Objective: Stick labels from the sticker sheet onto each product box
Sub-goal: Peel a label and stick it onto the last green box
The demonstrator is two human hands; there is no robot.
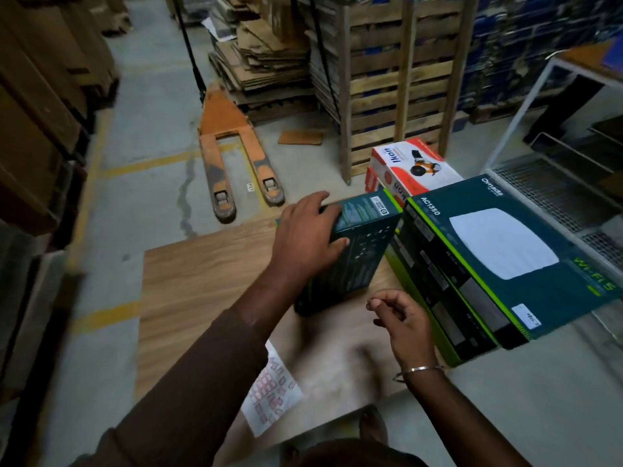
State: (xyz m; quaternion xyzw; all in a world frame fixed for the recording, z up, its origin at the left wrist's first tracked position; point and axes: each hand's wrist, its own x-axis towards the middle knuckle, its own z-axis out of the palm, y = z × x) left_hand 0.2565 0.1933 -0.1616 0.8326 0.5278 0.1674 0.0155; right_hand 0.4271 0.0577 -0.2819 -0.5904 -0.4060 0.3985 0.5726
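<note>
My left hand [306,235] grips the top edge of a dark teal product box [357,251] that stands tilted on the wooden board [202,278]. My right hand [401,323] hovers just below that box with fingers curled and thumb against fingertips; whether a label sits between them is unclear. The sticker sheet [271,390] lies on the board under my left forearm, partly hidden. To the right, a stack of teal Wi-Fi boxes [499,257] lies flat, the top one bearing a small white label [526,317] near its front corner.
Red and white boxes [411,170] sit behind the teal stack. An orange pallet jack [232,156] rests on the concrete floor ahead. Flattened cardboard, wooden pallets [394,85] and a wire mesh rack [553,193] stand at the back and right. Brown cartons line the left.
</note>
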